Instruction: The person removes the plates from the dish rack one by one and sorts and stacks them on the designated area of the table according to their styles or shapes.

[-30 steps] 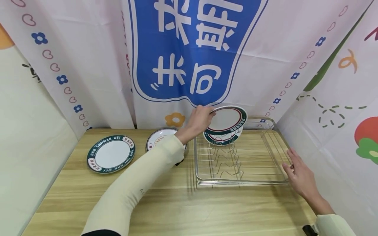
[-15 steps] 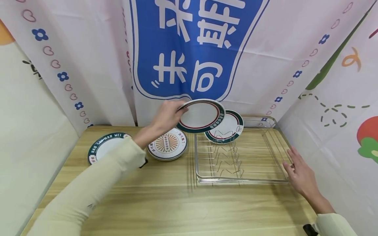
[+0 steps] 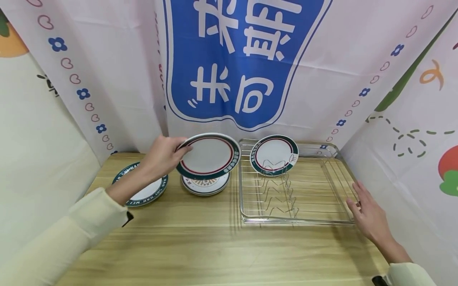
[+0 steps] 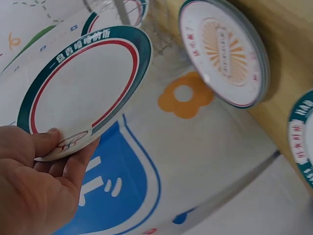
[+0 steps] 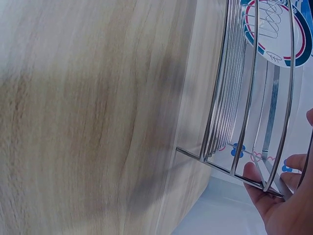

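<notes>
My left hand (image 3: 161,157) pinches the edge of a white plate (image 3: 209,155) with a green rim and a red inner ring. Thumb on top and fingers beneath show in the left wrist view, the plate (image 4: 85,90) tilted. It hangs above a stack of smaller plates (image 3: 205,188) with an orange sunburst print, partly covering them. A matching green-rimmed plate (image 3: 273,153) leans upright at the back of the wire dish rack (image 3: 297,221). My right hand (image 3: 372,216) holds the rack's right rim, its thumb (image 5: 253,174) on one side and fingers on the other.
A larger green-rimmed plate (image 3: 148,192) lies on the wooden table (image 3: 214,254) at the left, partly hidden by my left forearm. Printed cloth (image 3: 311,107) hangs close behind the rack and along both sides. Bent wire dividers (image 3: 279,198) run front to back in the rack.
My left hand has carried the plate leftward, from above the back of the rack to over the small stack. The other green-rimmed plate stays in the rack. My right hand keeps its place.
</notes>
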`<action>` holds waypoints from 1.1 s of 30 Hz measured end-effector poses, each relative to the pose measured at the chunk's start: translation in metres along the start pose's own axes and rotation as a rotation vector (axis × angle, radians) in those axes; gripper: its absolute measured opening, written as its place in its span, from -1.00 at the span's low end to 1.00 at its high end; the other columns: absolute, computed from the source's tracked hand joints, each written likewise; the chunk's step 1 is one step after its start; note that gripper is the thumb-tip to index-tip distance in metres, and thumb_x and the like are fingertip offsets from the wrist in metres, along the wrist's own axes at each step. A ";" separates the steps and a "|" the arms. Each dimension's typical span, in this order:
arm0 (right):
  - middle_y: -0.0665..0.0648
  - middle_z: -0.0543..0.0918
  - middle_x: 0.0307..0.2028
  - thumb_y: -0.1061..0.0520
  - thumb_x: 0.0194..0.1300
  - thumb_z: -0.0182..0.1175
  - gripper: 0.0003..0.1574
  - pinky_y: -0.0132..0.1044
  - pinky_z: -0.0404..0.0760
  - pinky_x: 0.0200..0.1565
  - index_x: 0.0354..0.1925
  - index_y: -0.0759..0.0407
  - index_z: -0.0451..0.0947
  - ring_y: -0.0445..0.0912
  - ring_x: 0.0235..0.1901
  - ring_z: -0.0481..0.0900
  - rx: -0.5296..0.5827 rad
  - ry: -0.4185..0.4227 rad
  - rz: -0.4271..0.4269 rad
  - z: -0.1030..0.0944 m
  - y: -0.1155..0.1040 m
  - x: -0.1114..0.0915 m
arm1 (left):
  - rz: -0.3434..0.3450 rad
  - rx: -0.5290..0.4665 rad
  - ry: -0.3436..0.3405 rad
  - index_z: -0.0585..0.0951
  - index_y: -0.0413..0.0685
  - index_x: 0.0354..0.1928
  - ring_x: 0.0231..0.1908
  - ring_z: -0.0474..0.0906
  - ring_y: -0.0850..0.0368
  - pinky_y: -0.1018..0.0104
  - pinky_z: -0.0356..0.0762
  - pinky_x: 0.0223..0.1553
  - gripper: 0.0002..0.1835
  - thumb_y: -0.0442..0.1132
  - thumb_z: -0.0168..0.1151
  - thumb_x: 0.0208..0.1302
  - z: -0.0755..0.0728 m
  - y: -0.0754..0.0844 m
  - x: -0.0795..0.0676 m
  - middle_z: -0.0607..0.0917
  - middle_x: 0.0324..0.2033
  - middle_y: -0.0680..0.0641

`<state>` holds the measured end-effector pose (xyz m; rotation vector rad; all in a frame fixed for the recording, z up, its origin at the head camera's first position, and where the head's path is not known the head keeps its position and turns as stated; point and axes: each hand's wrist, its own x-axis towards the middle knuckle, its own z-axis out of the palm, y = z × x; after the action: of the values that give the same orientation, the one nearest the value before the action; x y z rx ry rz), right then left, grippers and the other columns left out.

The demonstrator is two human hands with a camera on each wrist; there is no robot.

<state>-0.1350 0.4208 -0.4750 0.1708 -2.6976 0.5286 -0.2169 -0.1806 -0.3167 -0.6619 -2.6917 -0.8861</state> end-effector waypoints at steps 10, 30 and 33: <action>0.47 0.24 0.55 0.06 0.61 0.07 -0.25 0.44 0.50 -0.17 0.56 0.41 0.20 0.36 -0.13 0.70 0.009 -0.021 0.009 0.000 -0.001 -0.002 | -0.124 -0.027 -0.203 0.74 -0.18 -0.21 -0.51 0.47 0.21 0.38 0.39 -0.45 -0.90 -0.32 0.32 0.49 0.001 -0.037 -0.064 0.65 -0.55 0.06; 0.47 0.26 0.54 0.06 0.60 0.07 -0.26 0.42 0.50 -0.18 0.54 0.43 0.22 0.35 -0.13 0.68 0.002 -0.016 0.005 -0.001 -0.003 -0.001 | -0.293 -0.137 -0.417 0.70 -0.17 -0.28 -0.54 0.46 0.21 0.41 0.35 -0.50 -0.87 -0.29 0.35 0.45 0.038 -0.078 -0.121 0.63 -0.58 0.09; 0.48 0.25 0.54 0.06 0.60 0.07 -0.25 0.43 0.49 -0.17 0.54 0.43 0.21 0.35 -0.13 0.68 0.006 -0.014 0.005 -0.002 -0.004 -0.001 | -0.297 -0.157 -0.435 0.71 -0.18 -0.29 -0.56 0.46 0.21 0.42 0.34 -0.51 -0.87 -0.29 0.35 0.45 0.040 -0.082 -0.124 0.63 -0.60 0.09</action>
<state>-0.1323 0.4175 -0.4726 0.1693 -2.7107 0.5392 -0.1519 -0.2576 -0.4327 -0.5442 -3.1943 -1.1500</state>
